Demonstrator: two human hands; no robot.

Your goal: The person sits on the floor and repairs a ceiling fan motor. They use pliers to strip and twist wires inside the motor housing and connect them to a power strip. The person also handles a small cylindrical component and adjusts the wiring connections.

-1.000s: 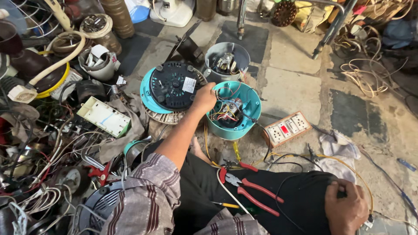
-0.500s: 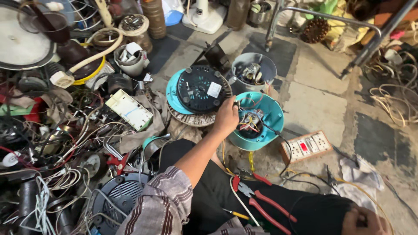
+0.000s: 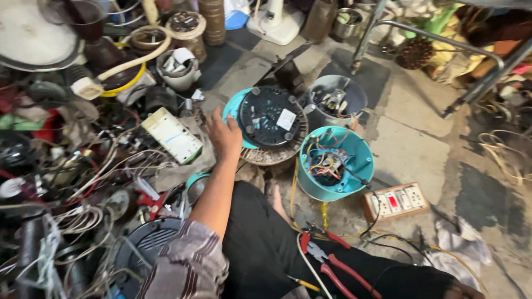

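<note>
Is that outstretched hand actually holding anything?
Nothing is clearly held: the left hand rests flat by the teal rim of the round black base.

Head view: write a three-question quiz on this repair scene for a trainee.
1. True or false: the left hand rests inside the open teal housing.
2. Which tool lies on the person's lap? A) red-handled pliers B) a hammer C) a saw
3. Fill in: the dark round base plate lies to the ____ of the teal housing as the picture shows it.

Key
1. False: the hand is at the left edge of the base plate, apart from the housing.
2. A
3. left
</note>
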